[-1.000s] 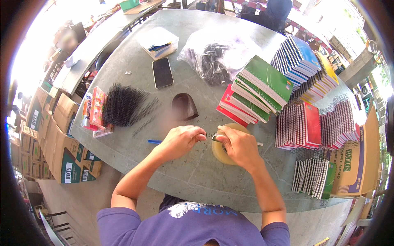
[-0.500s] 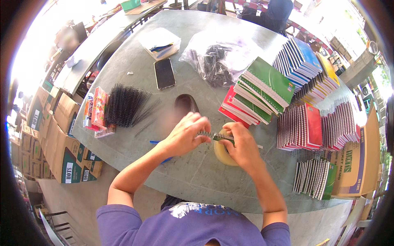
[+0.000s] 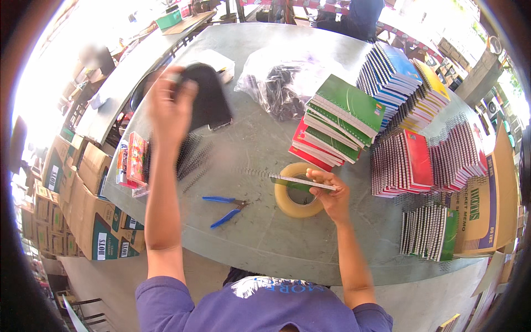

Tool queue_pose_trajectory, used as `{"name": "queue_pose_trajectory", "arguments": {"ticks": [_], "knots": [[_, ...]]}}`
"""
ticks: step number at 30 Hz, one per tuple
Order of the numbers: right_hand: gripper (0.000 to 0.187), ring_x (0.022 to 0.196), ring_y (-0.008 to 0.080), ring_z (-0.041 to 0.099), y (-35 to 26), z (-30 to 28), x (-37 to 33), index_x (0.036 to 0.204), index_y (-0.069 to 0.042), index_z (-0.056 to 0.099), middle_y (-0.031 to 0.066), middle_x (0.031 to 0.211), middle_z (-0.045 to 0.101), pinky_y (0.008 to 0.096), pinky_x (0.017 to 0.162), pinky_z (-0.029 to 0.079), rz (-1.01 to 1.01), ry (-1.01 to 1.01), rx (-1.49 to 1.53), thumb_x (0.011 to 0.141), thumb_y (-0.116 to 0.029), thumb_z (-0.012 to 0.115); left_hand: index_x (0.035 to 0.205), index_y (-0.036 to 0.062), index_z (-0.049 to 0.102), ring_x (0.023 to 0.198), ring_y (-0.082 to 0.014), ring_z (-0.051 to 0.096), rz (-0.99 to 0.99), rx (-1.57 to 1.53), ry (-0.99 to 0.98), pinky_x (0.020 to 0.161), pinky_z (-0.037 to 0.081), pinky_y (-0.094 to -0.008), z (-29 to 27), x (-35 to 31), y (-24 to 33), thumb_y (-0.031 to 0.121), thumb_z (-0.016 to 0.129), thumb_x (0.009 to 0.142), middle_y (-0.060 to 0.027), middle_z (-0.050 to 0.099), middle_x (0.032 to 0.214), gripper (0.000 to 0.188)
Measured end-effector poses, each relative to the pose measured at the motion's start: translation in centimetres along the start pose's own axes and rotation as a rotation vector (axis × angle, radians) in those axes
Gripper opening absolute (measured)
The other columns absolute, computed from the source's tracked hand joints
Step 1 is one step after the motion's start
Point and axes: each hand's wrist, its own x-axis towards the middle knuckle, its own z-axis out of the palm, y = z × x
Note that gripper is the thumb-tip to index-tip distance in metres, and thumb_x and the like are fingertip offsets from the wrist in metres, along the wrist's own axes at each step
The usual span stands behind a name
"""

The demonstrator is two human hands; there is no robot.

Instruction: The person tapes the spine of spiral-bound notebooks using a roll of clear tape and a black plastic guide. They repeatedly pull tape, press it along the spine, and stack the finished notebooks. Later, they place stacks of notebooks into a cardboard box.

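My right hand (image 3: 330, 193) pinches the end of a thin small notebook (image 3: 304, 180), seen nearly edge-on. A loose black spiral coil (image 3: 251, 172) sticks out from its left end. Beneath the notebook lies a wide roll of clear tape (image 3: 283, 206). My left hand (image 3: 172, 105), raised at the far left and blurred, has its fingers against a dark, round-ended object (image 3: 206, 94) whose kind I cannot make out. That object covers most of the phone. Blue-handled cutting pliers (image 3: 228, 211) rest spread on the table between my forearms.
Black spiral coils (image 3: 193, 160) and small colourful boxes (image 3: 133, 160) lie at the left. A clear bag (image 3: 282, 83) sits at the back. Stacked notebooks, green (image 3: 348, 108), blue (image 3: 392, 69) and red (image 3: 415, 160), fill the right beside a cardboard box (image 3: 481, 205).
My left hand has let go of the coil and swung far left, and the dark object has moved there from mid-table. My right hand still holds the notebook. The pliers have come into full view.
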Motion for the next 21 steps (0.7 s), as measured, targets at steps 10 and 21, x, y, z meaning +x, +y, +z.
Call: {"name": "queue_pose_trajectory", "arguments": {"ticks": [10, 21], "knots": [[0.015, 0.082, 0.0129, 0.064, -1.3, -1.1, 0.0, 0.094, 0.001, 0.067, 0.0113, 0.092, 0.07, 0.0244, 0.076, 0.051, 0.139, -0.122, -0.199, 0.079, -0.004, 0.069, 0.098, 0.0071, 0.063, 0.083, -0.0267, 0.058, 0.234, -0.171, -0.681, 0.072, 0.048, -0.0362, 0.5, -16.6, 5.8, -0.005, 0.069, 0.067, -0.01, 0.06, 0.093, 0.034], [0.016, 0.08, 0.0092, 0.063, -1.2, -1.1, -1.1, 0.094, -0.003, 0.069, 0.0053, 0.093, 0.07, 0.0227, 0.071, 0.048, 0.115, -0.117, -0.076, 0.08, -0.008, 0.071, 0.091, 0.0106, 0.068, 0.079, -0.0228, 0.057, 0.301, -0.216, -0.381, 0.065, 0.051, -0.0341, 0.3, -14.4, 8.2, -0.001, 0.071, 0.065, -0.0072, 0.056, 0.087, 0.029]]}}
